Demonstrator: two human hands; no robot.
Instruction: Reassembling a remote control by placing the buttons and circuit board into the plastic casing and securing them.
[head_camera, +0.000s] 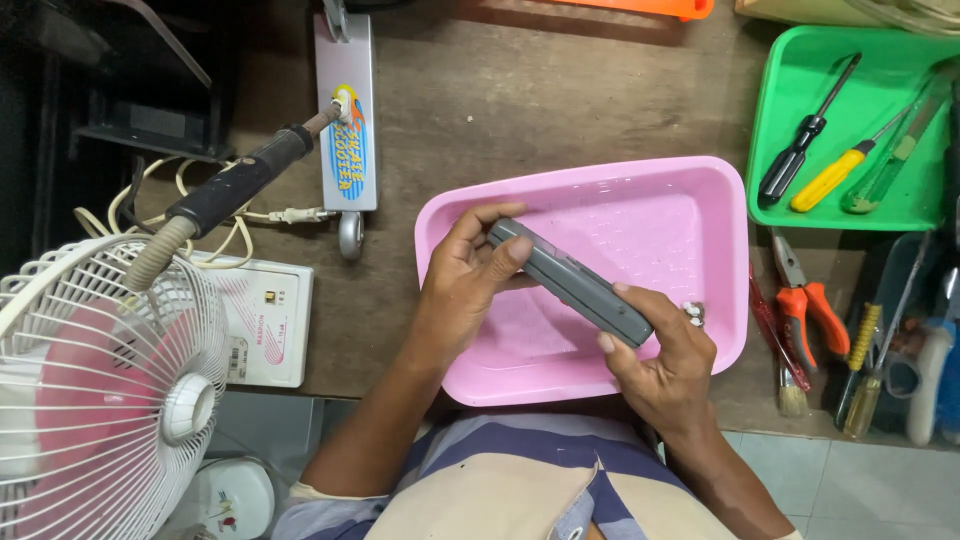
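Worn brown wooden workbench in even light, pale tiled floor below.

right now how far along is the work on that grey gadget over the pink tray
Early, it seems. Done: small silvery bits, maybe screws, lie in the pink tray. In hand: the left hand and right hand hold the grey gadget, which looks closed. Left: opening it; the screwdrivers sit untouched in the green tray.

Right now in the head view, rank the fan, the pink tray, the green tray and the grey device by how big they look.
1. Pink tray
2. Fan, cut off by the frame and nearer the camera, so unsure against the pink tray
3. Green tray, partly cut off
4. Grey device, held by left hand and right hand
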